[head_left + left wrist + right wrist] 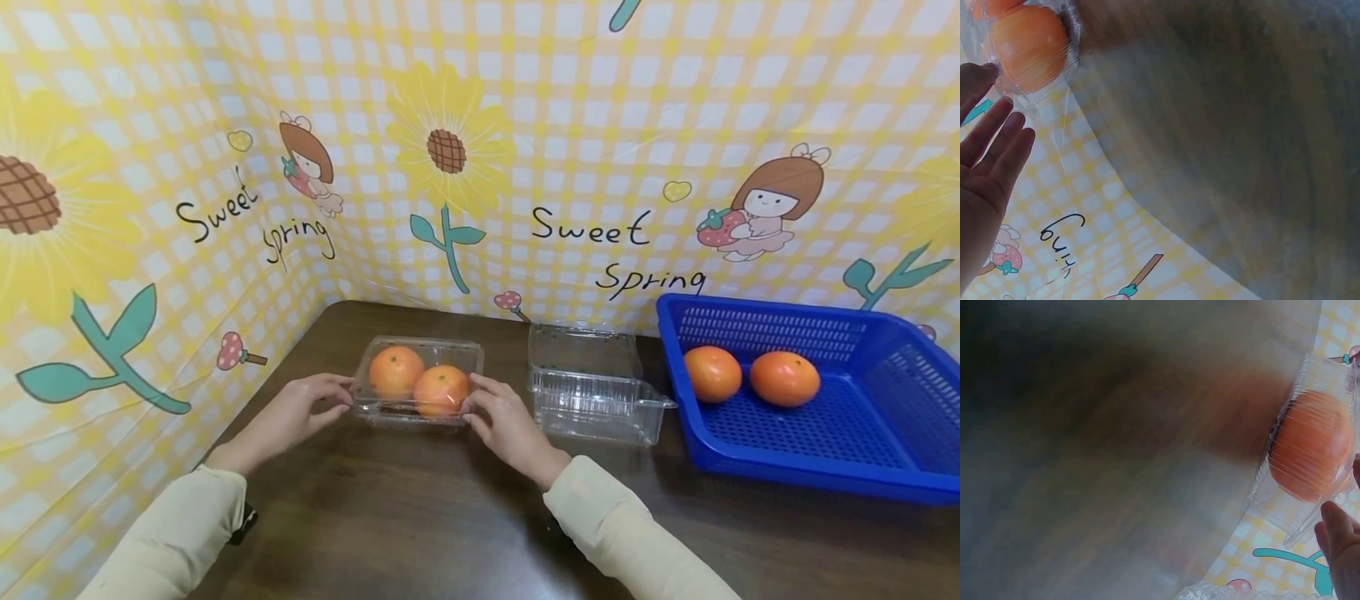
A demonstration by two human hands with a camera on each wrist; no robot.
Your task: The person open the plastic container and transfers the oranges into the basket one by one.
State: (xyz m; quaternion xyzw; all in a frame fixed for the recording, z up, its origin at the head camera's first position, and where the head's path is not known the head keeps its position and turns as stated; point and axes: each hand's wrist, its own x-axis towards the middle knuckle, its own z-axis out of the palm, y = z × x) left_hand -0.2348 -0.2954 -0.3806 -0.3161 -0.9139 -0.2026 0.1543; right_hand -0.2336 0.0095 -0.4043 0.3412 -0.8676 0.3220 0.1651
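Two oranges (395, 373) lie in a clear plastic clamshell box (420, 343) on the table, its lid down over them. My left hand (303, 408) is at the box's left end, fingers fairly straight, fingertips at the rim. In the left wrist view, that hand (991, 147) has its fingers spread beside the box. My right hand (510, 421) touches the right end with its fingertips. The right wrist view shows part of this hand (1341, 537) by the rim, with one orange (1311, 447) visible through the ribbed wall. Whether the lid is fastened I cannot tell.
Right of the box stands another clear clamshell box (600, 408) with its lid raised. Beyond it, a blue plastic basket (825, 479) holds two oranges (784, 379). A checked, printed cloth (480, 242) hangs behind and left of the brown table (390, 517).
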